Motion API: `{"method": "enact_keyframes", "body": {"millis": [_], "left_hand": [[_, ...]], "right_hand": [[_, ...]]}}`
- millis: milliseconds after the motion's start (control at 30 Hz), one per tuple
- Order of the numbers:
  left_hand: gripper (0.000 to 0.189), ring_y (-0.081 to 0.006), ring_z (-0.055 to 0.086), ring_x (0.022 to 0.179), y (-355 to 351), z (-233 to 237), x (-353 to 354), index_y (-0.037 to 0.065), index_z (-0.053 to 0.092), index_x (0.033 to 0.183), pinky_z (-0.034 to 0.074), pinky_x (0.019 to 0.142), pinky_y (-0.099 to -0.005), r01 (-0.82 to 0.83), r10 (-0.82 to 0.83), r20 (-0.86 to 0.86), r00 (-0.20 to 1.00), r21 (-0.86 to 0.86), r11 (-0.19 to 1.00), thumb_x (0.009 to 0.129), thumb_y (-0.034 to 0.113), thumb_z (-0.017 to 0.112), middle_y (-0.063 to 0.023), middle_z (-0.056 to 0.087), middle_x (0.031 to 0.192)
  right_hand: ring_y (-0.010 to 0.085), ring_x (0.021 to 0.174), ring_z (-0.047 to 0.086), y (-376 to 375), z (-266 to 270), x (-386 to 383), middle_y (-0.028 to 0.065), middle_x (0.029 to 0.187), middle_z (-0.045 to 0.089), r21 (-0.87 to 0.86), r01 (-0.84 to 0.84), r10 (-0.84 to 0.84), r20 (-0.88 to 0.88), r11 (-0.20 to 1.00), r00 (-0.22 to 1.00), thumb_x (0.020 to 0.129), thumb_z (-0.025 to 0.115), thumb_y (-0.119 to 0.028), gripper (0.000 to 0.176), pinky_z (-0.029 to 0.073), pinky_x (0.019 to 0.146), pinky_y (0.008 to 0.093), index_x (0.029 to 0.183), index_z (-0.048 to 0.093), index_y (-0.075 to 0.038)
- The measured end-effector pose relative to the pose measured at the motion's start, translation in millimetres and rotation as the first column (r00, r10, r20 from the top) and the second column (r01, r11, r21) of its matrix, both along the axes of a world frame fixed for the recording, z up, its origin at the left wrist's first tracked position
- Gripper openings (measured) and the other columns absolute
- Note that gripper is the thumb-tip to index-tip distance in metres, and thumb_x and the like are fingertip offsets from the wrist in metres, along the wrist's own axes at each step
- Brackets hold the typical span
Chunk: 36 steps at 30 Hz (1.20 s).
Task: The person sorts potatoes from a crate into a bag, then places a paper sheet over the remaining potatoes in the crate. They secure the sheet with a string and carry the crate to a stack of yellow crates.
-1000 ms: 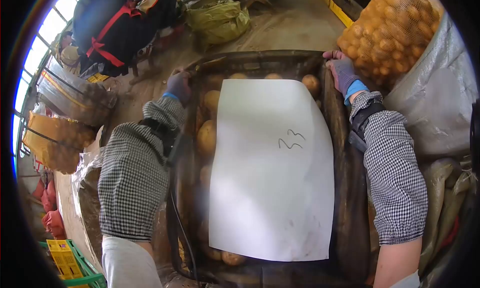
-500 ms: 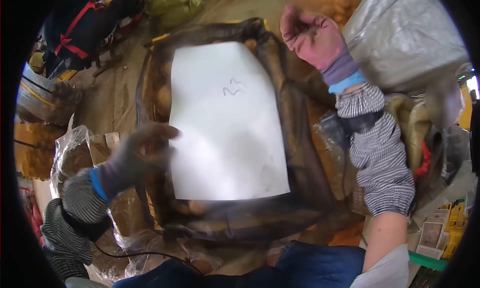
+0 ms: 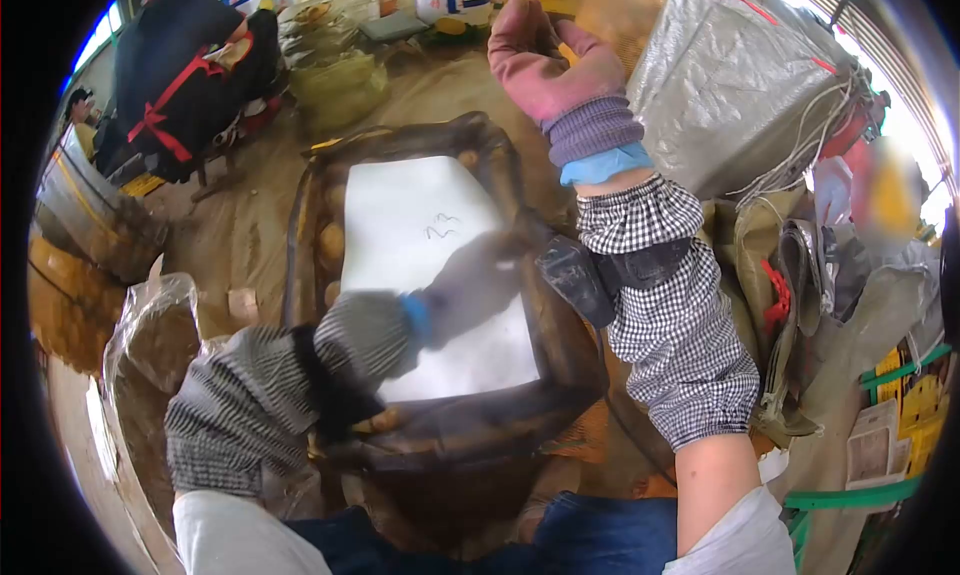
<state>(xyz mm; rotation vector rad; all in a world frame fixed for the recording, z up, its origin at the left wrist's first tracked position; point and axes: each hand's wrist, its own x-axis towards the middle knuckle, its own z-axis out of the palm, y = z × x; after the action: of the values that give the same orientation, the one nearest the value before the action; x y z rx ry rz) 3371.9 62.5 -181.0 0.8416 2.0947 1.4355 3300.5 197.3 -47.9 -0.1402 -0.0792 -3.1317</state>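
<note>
L hand (image 3: 475,275) blurred over white sheet (image 3: 400,215) on potato crate (image 3: 296,245); R hand (image 3: 545,60) raised by silver sack (image 3: 730,85).

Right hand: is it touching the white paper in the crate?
Apart. The head view shows the right hand held up beyond the crate rim, with the rim between it and the paper.

A sheet of paper (image 3: 400,220) lies on the potatoes (image 3: 332,243) inside the crate (image 3: 297,275). The left hand (image 3: 470,275) hangs over the crate, above the paper. The right hand (image 3: 545,65) is up beyond the crate's far right corner. A sack (image 3: 740,85) stands right of the crate, a bag (image 3: 335,90) behind it, and a plastic bag (image 3: 150,340) to its left.
</note>
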Motion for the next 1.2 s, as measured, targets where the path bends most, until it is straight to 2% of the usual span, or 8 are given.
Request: {"method": "enact_keyframes", "body": {"millis": [33, 133, 300, 467, 567, 667, 867, 1200], "left_hand": [[0.033, -0.019, 0.062, 0.099, 7.0, -17.0, -7.4, 0.001, 0.056, 0.119, 0.052, 0.082, -0.0309, -0.035, 0.039, -0.226, 0.973, 0.023, 0.999, 0.086, 0.003, 0.055, -0.0105, 0.062, 0.11], [0.027, -0.0194, 0.065, 0.084, 27.7, -10.1, -14.0, 0.002, 0.061, 0.112, 0.054, 0.071, -0.031, -0.255, -0.313, 0.698, 0.644, 0.582, 0.772, 0.085, 0.006, 0.059, -0.0116, 0.065, 0.098], [0.048, -0.0234, 0.047, 0.117, 47.8, -35.4, -5.2, 0.0, 0.054, 0.122, 0.047, 0.09, -0.0339, 0.11, -0.194, 0.079, 0.978, 0.598, 0.794, 0.076, 0.01, 0.064, -0.0179, 0.05, 0.124], [0.07, -0.0221, 0.043, 0.128, 36.4, -12.1, -7.4, 0.001, 0.044, 0.134, 0.045, 0.097, -0.0315, 0.272, -0.267, -0.085, 0.96, 0.049, 0.961, 0.069, 0.012, 0.067, -0.0171, 0.048, 0.133], [0.061, -0.0212, 0.052, 0.109, 38.0, 37.2, 14.4, 0.002, 0.046, 0.131, 0.047, 0.09, -0.0299, 0.17, -0.225, -0.184, 0.957, -0.272, 0.947, 0.074, 0.012, 0.063, -0.0122, 0.055, 0.117], [0.036, -0.0257, 0.06, 0.079, 33.6, -62.6, 13.9, 0.0, 0.059, 0.112, 0.051, 0.076, -0.0336, 0.103, -0.055, -0.16, 0.986, 0.312, 0.945, 0.083, 0.021, 0.058, -0.0101, 0.063, 0.092], [0.047, -0.0339, 0.058, 0.103, -77.1, -26.0, 5.7, -0.002, 0.056, 0.116, 0.045, 0.09, -0.0425, 0.03, -0.272, -0.436, 0.858, -0.486, 0.873, 0.082, 0.03, 0.06, -0.0218, 0.06, 0.111], [0.055, -0.0316, 0.051, 0.115, -131.5, -64.3, 73.8, 0.002, 0.05, 0.126, 0.041, 0.099, -0.0381, 0.19, -0.401, -0.528, 0.748, -0.408, 0.893, 0.078, 0.023, 0.066, -0.0203, 0.054, 0.12]], "right_hand": [[0.0272, 0.08, 0.062, -12.2, 1.5, 1.3, 0.0123, 0.088, 0.06, 0.009, 0.023, -0.023, 0.022, 1.0, 0.999, 0.088, 0.042, -0.009, 0.02, 0.057, 0.076, 0.0409, 0.098, 0.055, 0.002], [0.0255, 0.079, 0.063, -51.8, 8.3, -6.2, 0.0108, 0.087, 0.061, 0.086, 0.143, -0.144, 0.009, 0.986, 0.989, 0.089, 0.043, -0.012, 0.021, 0.058, 0.074, 0.0392, 0.099, 0.056, 0.0], [0.0231, 0.081, 0.064, -73.4, -15.3, -22.3, 0.0116, 0.091, 0.063, 0.496, 0.73, -0.62, -0.403, 0.471, 0.674, 0.092, 0.05, -0.015, 0.021, 0.057, 0.073, 0.0384, 0.103, 0.057, 0.001], [0.0171, 0.074, 0.062, -74.9, -35.4, -26.8, 0.0056, 0.087, 0.062, 0.092, 0.904, -0.111, -0.993, -0.417, 0.05, 0.087, 0.057, -0.002, 0.018, 0.051, 0.065, 0.0294, 0.105, 0.06, -0.006], [0.0186, 0.075, 0.061, -73.8, -47.1, -28.1, 0.0074, 0.087, 0.061, -0.312, 0.797, 0.265, -0.944, -0.517, -0.198, 0.085, 0.059, -0.002, 0.023, 0.05, 0.063, 0.0289, 0.107, 0.061, -0.007], [0.0159, 0.08, 0.062, -80.3, -52.2, 8.0, 0.0078, 0.092, 0.065, 0.13, 0.863, 0.1, -0.974, -0.488, 0.203, 0.091, 0.056, -0.007, 0.017, 0.051, 0.071, 0.0258, 0.107, 0.062, -0.003], [0.0133, 0.093, 0.062, -24.9, -98.6, 64.0, 0.0047, 0.098, 0.066, 0.632, 0.612, 0.179, -0.611, -0.476, 0.771, 0.091, 0.059, -0.013, 0.018, 0.05, 0.078, 0.0266, 0.106, 0.064, -0.004], [0.0292, 0.092, 0.062, 4.7, -193.7, 162.3, 0.0121, 0.097, 0.064, 0.487, 0.483, 0.45, -0.192, -0.728, 0.872, 0.084, 0.063, -0.016, 0.019, 0.049, 0.081, 0.0353, 0.099, 0.064, -0.006]]}}
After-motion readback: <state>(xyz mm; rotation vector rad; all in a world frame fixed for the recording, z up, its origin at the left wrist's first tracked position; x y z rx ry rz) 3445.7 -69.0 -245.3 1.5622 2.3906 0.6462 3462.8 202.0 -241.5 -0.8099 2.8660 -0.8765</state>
